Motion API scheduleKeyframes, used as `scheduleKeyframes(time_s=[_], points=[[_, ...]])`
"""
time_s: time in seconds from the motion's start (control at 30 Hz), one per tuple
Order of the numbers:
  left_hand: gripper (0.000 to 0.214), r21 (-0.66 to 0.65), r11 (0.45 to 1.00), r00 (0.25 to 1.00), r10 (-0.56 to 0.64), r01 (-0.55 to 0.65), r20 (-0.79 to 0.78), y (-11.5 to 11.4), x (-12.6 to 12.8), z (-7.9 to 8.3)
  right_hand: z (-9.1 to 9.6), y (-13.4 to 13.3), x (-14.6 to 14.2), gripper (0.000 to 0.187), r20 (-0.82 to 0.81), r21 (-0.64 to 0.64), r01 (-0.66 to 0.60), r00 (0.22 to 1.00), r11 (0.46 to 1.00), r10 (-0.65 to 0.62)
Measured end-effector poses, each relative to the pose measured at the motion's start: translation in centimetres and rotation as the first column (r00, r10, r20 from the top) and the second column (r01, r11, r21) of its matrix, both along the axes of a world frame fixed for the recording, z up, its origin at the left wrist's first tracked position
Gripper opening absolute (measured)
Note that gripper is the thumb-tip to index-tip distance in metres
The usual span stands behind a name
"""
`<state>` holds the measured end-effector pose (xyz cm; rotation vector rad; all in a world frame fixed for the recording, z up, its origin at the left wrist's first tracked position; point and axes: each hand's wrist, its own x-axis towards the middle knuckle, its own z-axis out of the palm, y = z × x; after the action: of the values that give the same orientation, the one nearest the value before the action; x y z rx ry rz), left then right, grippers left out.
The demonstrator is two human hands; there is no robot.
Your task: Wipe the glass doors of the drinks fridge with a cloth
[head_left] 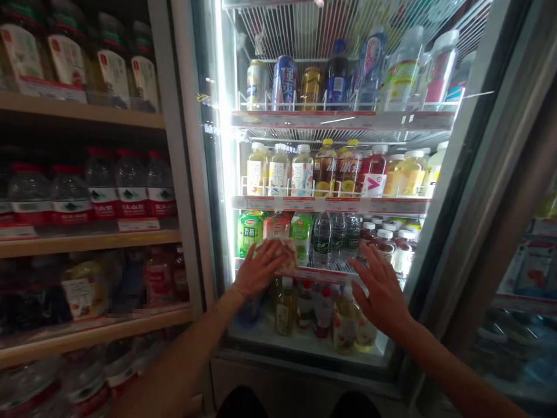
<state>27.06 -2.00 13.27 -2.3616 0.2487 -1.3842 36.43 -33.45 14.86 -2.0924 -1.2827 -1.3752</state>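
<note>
Left hand (pixel 256 270) reaches forward with its fingers stretched out over a crumpled, pinkish-white cloth (pixel 290 255); whether they grip it cannot be told. Right hand (pixel 383 295) is raised, its fingers spread and holding nothing. Both are before the dark-framed glass door (pixel 304 360) of a brightly lit drinks refrigerator, and the cloth partly covers the view of a pink-labelled bottle (pixel 276 222) and a green-labelled bottle (pixel 301 229). Clear bottles with dark green labels (pixel 322 241) appear between the hands. Wooden shelves (pixel 87 244) on the left carry red-capped clear plastic bottles (pixel 130 183).
</note>
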Motion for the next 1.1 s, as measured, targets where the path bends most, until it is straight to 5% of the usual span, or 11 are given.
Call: scheduleKeyframes(time_s=[0.13, 0.2, 0.27, 0.33, 0.43, 0.53, 0.7, 0.77, 0.9, 1.03, 1.1], points=[[0.053, -0.44, 0.882, 0.906, 0.314, -0.168, 0.283, 1.6, -0.4, 0.4, 0.2, 1.3, 0.3, 0.045, 0.012, 0.011, 0.032, 0.999, 0.999, -0.032], [0.053, -0.351, 0.924, 0.943, 0.243, -0.153, 0.228, 1.1, -0.5, -0.6, 0.1, 1.9, 0.3, 0.043, 0.009, 0.008, 0.043, 0.999, 0.999, -0.043], [0.048, -0.096, 0.993, 0.996, 0.07, -0.065, 0.047, 0.3, -0.6, -2.1, -0.1, 2.3, 0.3, 0.041, 0.005, -0.008, 0.049, 0.999, 0.999, -0.049], [0.043, 0.075, 0.997, 0.993, -0.019, 0.028, -0.119, 0.1, -0.8, -2.9, -0.4, 2.4, 0.4, 0.039, 0.002, -0.03, 0.06, 0.998, 0.998, -0.06], [0.044, -0.165, 0.977, 0.99, 0.141, -0.134, 0.029, 1.2, -1.3, -2.5, -0.5, 2.0, 0.9, 0.038, 0.007, -0.025, 0.068, 0.998, 0.997, -0.068], [0.05, -0.496, 0.836, 0.887, 0.392, -0.234, 0.242, 1.7, -1.5, -2.4, -0.4, 1.7, 1.2, 0.039, 0.007, 0.01, 0.064, 0.998, 0.998, -0.065], [0.044, -0.049, 0.997, 0.997, 0.054, -0.057, -0.054, 1.1, -1.6, -4.3, -0.6, 1.9, 0.8, 0.039, -0.011, -0.032, 0.065, 0.998, 0.997, -0.065], [0.044, -0.144, 0.984, 0.994, 0.107, -0.103, 0.018, 1.8, -1.7, -3.7, -0.6, 1.8, 0.8, 0.038, -0.009, -0.032, 0.06, 0.998, 0.998, -0.06], [0.053, -0.52, 0.838, 0.868, 0.376, -0.168, 0.326, 2.9, -1.5, -2.5, -0.1, 1.5, 1.1, 0.038, 0.013, 0.014, 0.061, 0.998, 0.998, -0.061], [0.047, -0.188, 0.98, 0.988, 0.095, -0.071, 0.122, 1.2, -0.6, -3.0, -0.3, 2.3, 0.6, 0.037, 0.022, -0.027, 0.059, 0.998, 0.998, -0.059], [0.045, -0.223, 0.972, 0.988, 0.096, -0.066, 0.124, 0.4, 0.1, -1.9, -0.7, 2.7, 0.2, 0.038, 0.019, -0.057, 0.052, 0.999, 0.997, -0.051]])
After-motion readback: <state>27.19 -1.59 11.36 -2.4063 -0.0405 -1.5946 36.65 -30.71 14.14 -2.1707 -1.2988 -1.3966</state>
